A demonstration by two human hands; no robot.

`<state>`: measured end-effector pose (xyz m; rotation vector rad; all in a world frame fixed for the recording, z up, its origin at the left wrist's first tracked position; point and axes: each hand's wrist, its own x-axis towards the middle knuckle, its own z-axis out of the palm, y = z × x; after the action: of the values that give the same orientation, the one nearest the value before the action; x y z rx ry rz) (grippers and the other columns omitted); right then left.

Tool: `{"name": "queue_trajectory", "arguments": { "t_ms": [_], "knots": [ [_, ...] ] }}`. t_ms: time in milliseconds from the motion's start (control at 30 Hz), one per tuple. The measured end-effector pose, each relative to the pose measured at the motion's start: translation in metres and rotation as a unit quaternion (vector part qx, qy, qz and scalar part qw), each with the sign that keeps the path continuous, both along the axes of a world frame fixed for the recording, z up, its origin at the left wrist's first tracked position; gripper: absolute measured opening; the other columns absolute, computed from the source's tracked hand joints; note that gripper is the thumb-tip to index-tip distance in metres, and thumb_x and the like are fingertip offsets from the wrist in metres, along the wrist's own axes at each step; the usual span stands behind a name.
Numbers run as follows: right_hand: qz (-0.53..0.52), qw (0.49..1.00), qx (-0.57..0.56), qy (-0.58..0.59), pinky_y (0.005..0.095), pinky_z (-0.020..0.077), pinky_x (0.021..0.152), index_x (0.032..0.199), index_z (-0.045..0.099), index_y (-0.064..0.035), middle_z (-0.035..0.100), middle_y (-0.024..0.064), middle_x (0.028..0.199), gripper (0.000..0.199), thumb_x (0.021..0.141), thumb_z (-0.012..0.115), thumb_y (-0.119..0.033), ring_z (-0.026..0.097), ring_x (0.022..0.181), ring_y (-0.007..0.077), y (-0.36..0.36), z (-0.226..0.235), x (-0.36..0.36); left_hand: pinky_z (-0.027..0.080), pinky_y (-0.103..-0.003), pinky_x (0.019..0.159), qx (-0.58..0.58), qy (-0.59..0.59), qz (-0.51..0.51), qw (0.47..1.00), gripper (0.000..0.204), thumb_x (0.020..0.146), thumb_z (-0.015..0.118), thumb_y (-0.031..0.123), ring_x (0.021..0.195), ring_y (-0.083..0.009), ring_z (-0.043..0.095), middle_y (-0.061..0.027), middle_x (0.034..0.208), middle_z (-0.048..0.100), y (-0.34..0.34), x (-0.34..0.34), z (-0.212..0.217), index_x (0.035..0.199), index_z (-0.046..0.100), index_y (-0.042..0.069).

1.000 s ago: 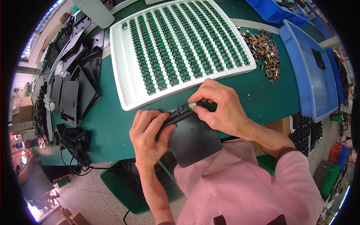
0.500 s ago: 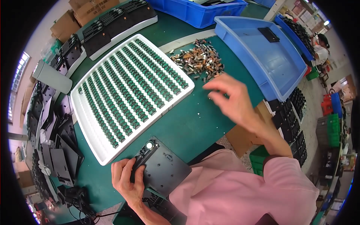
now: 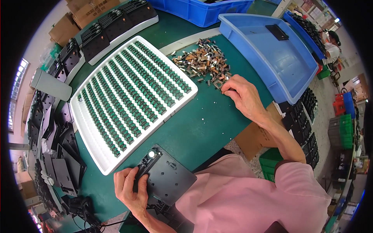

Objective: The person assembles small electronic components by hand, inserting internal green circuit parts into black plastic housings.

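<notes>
My left hand (image 3: 131, 189) grips a flat black plastic panel (image 3: 171, 176) by its left edge, thumb on top, above the near edge of the table. A shiny round part (image 3: 152, 154) sits at the panel's far corner. My right hand (image 3: 244, 95) is at the near right edge of a pile of small metal and brown pieces (image 3: 206, 60). Its thumb and forefinger are pinched together; what lies between the tips is too small to make out. Left of the pile, a white tray (image 3: 145, 138) holds rows of small green and black parts (image 3: 134, 91).
A light blue bin (image 3: 285, 66) with one black panel (image 3: 277, 32) inside stands at the right. Further back is a darker blue bin (image 3: 202, 13). Black panels (image 3: 64, 167) are stacked at the left, near a grey cylinder (image 3: 51, 86). A cable bundle (image 3: 79, 207) lies at the near left.
My right hand has come down to the edge of the pile, and its fingers have gone from apart to pinched. My left hand still holds the panel, nearly in the same place.
</notes>
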<state>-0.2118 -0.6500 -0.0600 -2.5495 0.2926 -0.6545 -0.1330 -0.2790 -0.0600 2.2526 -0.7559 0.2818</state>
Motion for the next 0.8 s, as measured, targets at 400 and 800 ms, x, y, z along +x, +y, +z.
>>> {"name": "queue_trajectory", "arguments": {
  "t_ms": [400, 800],
  "knots": [
    [0.148, 0.950, 0.256, 0.105, 0.0297, 0.0491, 0.066, 0.100, 0.066, -0.0012, 0.062, 0.0088, 0.085, 0.015, 0.086, 0.064, 0.002, 0.063, 0.078, 0.0182, 0.079, 0.034, 0.008, 0.046, -0.036, 0.066, -0.016, -0.026, 0.002, 1.000, 0.034, 0.057, 0.079, -0.001, 0.075, -0.0265, 0.056, -0.0095, 0.082, 0.060, 0.002, 0.003, -0.001, 0.089, 0.069, -0.001],
    [0.289, 0.938, 0.172, 0.088, 0.0371, 0.0494, 0.061, 0.102, 0.065, -0.0026, 0.059, 0.0099, 0.085, 0.022, 0.081, 0.068, 0.001, 0.061, 0.072, 0.0283, 0.151, 0.013, 0.005, 0.046, -0.036, 0.062, -0.042, -0.027, -0.020, 0.999, 0.030, 0.061, 0.080, 0.004, 0.074, -0.0253, 0.055, -0.0071, 0.084, 0.060, 0.003, 0.005, -0.005, 0.088, 0.068, 0.002]
  ]
}}
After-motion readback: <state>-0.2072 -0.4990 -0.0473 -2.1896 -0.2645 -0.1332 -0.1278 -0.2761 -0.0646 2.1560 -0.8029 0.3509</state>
